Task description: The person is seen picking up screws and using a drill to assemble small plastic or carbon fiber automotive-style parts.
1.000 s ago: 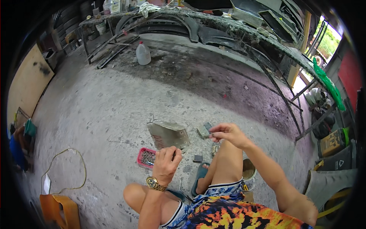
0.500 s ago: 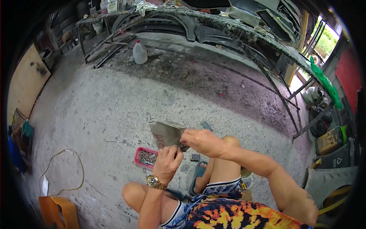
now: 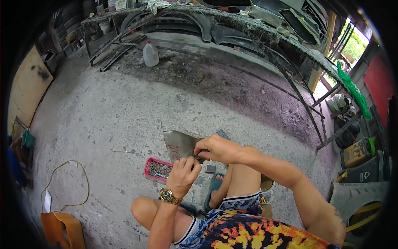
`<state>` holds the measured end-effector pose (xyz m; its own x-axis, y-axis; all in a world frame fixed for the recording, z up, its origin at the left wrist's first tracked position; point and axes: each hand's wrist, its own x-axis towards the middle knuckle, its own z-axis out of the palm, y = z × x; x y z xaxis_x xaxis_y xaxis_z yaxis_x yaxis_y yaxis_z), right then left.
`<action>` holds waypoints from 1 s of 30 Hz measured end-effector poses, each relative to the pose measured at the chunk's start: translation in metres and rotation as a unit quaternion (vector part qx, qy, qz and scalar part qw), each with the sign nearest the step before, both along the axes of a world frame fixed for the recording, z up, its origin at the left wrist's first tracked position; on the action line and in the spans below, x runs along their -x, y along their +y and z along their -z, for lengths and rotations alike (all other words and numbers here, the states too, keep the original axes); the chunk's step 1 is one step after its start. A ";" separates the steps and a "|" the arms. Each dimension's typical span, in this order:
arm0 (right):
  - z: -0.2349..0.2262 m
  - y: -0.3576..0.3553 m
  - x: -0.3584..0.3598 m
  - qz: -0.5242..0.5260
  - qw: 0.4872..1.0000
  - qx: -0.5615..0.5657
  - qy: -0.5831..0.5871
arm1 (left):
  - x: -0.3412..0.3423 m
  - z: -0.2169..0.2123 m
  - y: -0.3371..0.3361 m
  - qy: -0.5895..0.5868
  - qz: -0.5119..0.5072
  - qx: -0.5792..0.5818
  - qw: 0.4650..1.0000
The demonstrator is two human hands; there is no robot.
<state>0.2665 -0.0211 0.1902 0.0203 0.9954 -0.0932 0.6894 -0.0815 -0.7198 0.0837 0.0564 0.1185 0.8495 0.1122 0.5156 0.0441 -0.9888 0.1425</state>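
Observation:
A grey, flat panel [image 3: 179, 144] with red handwritten marks is tilted in front of my knees. My left hand [image 3: 185, 173], with a gold watch at its wrist, is closed on the panel's lower right edge. Against the right edge my right hand [image 3: 216, 148] has its thumb and fingers pinched together, close to the left fingertips. Whatever lies between those right fingers is hidden. Left of my left hand a pink basket [image 3: 147, 170] on the concrete floor holds many small metal fasteners and a wrench-like tool. A small dark block [image 3: 210, 169] lies just below my right hand.
A white jug with a red cap [image 3: 150, 55] stands ahead on the floor. Beyond it is a long, cluttered workbench [image 3: 248, 27] on metal legs. At lower left are an orange plastic stool [image 3: 76, 232] and a looped cord [image 3: 88, 182]. Containers [image 3: 356, 152] stand at right.
The view has shifted slightly. My right fingers have changed their pose a little at the panel's edge, and the panel has tilted slightly. My left hand keeps its hold.

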 end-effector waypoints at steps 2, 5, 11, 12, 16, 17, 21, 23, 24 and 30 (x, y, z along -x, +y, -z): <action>0.000 0.003 0.000 0.003 1.000 0.010 0.023 | 0.001 0.000 0.001 -0.005 0.000 -0.002 1.000; 0.005 0.013 0.001 -0.049 0.998 0.013 -0.033 | 0.007 0.001 0.003 -0.004 0.009 0.014 1.000; -0.013 0.013 0.016 0.006 0.992 0.086 -0.087 | 0.000 0.017 0.003 -0.089 0.067 0.056 0.992; 0.000 0.010 0.011 0.007 0.997 0.047 -0.066 | -0.004 0.024 0.002 -0.119 0.070 0.057 0.989; 0.025 0.005 0.017 0.054 0.997 0.022 -0.058 | 0.001 0.034 -0.004 -0.087 0.008 -0.038 0.995; 0.022 0.003 0.020 0.074 0.995 0.028 -0.067 | 0.000 0.034 -0.005 -0.100 0.008 -0.040 0.994; 0.031 0.003 0.018 0.081 0.996 0.042 0.014 | 0.005 0.036 -0.005 -0.116 -0.006 -0.045 0.992; 0.031 0.004 0.016 0.091 0.989 0.091 0.078 | 0.004 0.037 -0.007 -0.113 0.000 -0.036 0.993; 0.032 0.003 0.016 0.092 0.989 0.090 0.079 | 0.003 0.037 -0.007 -0.113 0.002 -0.038 0.993; 0.051 -0.006 0.007 0.138 0.990 -0.032 -0.021 | -0.008 0.038 0.001 -0.104 0.041 0.014 0.994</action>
